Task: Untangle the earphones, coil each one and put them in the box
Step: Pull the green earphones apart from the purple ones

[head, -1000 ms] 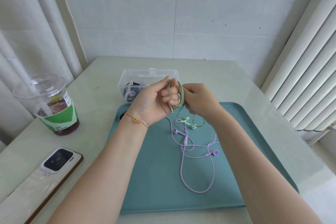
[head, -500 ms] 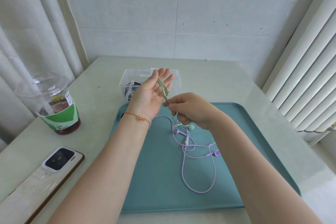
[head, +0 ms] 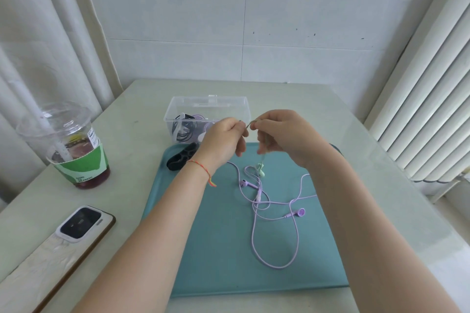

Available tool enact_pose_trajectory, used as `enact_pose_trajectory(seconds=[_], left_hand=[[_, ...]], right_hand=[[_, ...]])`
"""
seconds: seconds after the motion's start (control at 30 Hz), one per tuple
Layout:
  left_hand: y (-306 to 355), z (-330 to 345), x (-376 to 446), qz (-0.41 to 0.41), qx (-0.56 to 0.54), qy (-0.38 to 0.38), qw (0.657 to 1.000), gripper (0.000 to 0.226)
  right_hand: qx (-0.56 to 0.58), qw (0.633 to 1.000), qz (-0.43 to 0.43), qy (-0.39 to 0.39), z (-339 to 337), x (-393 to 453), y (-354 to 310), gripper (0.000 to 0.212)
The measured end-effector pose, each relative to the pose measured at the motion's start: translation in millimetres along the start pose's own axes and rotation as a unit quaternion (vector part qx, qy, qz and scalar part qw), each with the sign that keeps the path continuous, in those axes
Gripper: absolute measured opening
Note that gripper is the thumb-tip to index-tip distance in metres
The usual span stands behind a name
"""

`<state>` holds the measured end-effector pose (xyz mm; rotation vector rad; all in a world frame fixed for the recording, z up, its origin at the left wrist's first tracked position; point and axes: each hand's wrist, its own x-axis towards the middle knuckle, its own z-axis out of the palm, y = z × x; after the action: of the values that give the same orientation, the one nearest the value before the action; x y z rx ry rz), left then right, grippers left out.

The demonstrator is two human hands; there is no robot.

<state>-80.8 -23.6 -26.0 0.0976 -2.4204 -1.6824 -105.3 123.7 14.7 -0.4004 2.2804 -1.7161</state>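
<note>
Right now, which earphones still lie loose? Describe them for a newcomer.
Find the teal tray on the table. On its middle sprawls the purple earphone set, uncoiled and untouched. Unlike the green earphones hanging from both hands, its cable is lilac and lies flat.

A pale table (head: 318, 109) meets tiled wall (head: 229, 20), curtains (head: 38, 46), blinds (head: 419, 96).

Two hands, left (head: 223, 140) and right (head: 282, 134), up; one green earphone set (head: 260, 170), one purple set (head: 274, 211), one clear box (head: 208, 107), one teal tray (head: 216, 249), one black clip (head: 182, 156), one cup (head: 73, 150), one phone (head: 81, 222)
</note>
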Motion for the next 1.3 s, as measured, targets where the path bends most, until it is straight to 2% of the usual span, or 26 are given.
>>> enact_pose_trajectory(seconds=[0.07,0.13,0.2,0.3,0.37,0.47,0.57,0.67,0.73,0.8,0.9,1.0,1.1,1.3], left_hand=[[2,1,-1,-0.022,-0.004,-0.027,0.999,0.030],[4,0,-2,-0.056,-0.062,-0.065,0.994,0.031],[7,-3,-3,-0.101,-0.128,-0.130,0.978,0.034],[8,-10,-5,-0.132,-0.192,-0.219,0.948,0.037],[6,-12,-3,-0.142,-0.231,-0.207,0.940,0.036],[-1,-12,4,-0.144,-0.199,-0.107,0.963,0.036],[-7,-9,8,-0.156,-0.173,-0.053,0.971,0.035],[-9,-7,10,-0.166,-0.196,0.014,0.966,0.033],[-10,-10,12,-0.161,-0.197,0.068,0.965,0.032],[-10,-14,12,-0.154,-0.186,0.088,0.966,0.031],[-5,-12,7,-0.141,-0.180,0.019,0.973,0.032],[3,0,0,-0.121,-0.153,-0.072,0.978,0.033],[6,2,-4,-0.118,-0.154,-0.101,0.976,0.038],[7,6,-8,-0.139,-0.136,-0.147,0.970,0.038]], right_hand=[[-0.028,1.000,0.007,0.007,-5,0,1,0.012],[-0.069,0.997,0.004,0.032,-9,3,4,0.008],[-0.084,0.994,-0.002,0.068,-13,6,8,0.005],[-0.084,0.992,-0.024,0.087,-19,7,13,0.013],[-0.095,0.992,-0.030,0.083,-21,7,13,0.011],[-0.158,0.984,-0.027,0.082,-24,5,12,0.006],[-0.229,0.972,-0.011,0.048,-28,3,12,0.011],[-0.270,0.963,0.012,0.020,-30,3,13,0.018],[-0.279,0.960,0.035,0.020,-31,5,15,0.026],[-0.296,0.953,0.053,0.046,-33,10,18,0.027],[-0.245,0.964,0.005,0.103,-26,11,16,0.021],[-0.103,0.993,-0.037,0.032,-9,4,9,0.020],[-0.132,0.989,-0.043,-0.043,2,1,9,0.018],[-0.194,0.978,-0.016,-0.077,-10,-4,6,0.012]])
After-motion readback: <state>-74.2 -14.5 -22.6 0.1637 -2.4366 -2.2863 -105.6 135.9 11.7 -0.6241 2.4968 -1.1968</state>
